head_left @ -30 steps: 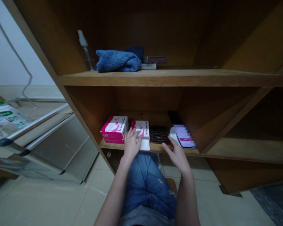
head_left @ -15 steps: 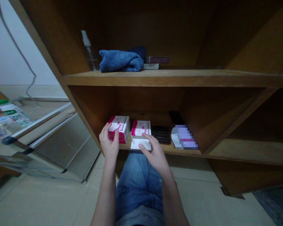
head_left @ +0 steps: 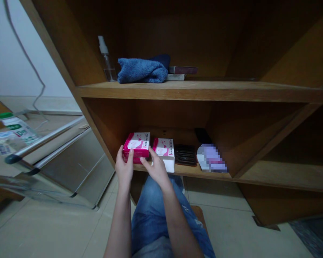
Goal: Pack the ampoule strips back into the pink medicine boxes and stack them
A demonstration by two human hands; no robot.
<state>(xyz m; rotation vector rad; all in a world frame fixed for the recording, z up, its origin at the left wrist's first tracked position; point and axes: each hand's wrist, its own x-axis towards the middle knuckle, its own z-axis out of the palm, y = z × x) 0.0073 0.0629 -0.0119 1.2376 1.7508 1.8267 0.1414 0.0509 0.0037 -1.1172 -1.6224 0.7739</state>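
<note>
Brown wooden cabinet (head_left: 271, 94), open-fronted, dim inside. Upper shelf (head_left: 191, 93), L to R: clear spray bottle (head_left: 110, 71), blue towel (head_left: 141, 71), 2 flat boxes (head_left: 184, 70), dark one atop pale one. Lower shelf (head_left: 183, 168), L to R: 2 pink boxes (head_left: 137, 144) stacked nr the front at the L end, 3rd box (head_left: 163, 146) w/ a white part sticking out in front, row of black sticks (head_left: 186, 156), pixelated item (head_left: 212, 157); dark slab (head_left: 202, 136) behind, too dim to ID. Far L: metal-edged rack (head_left: 83, 161) w/ green-capped bottle (head_left: 20, 129), grey cable (head_left: 27, 59) along the wall. Pale tiled floor (head_left: 70, 229) below; jeans (head_left: 148, 211) reach under the cabinet, bit of brown seat (head_left: 199, 214) beside. Both forearms extend fwd from bottom of view. L hand (head_left: 124, 165): fingers on L side of pink boxes, thumb up on front face. R hand (head_left: 156, 167): fingers at R side, btwn pink boxes & 3rd box, thumb angled across the front. Both clamped on pink boxes from opp. sides; can't tell how firmly.
</note>
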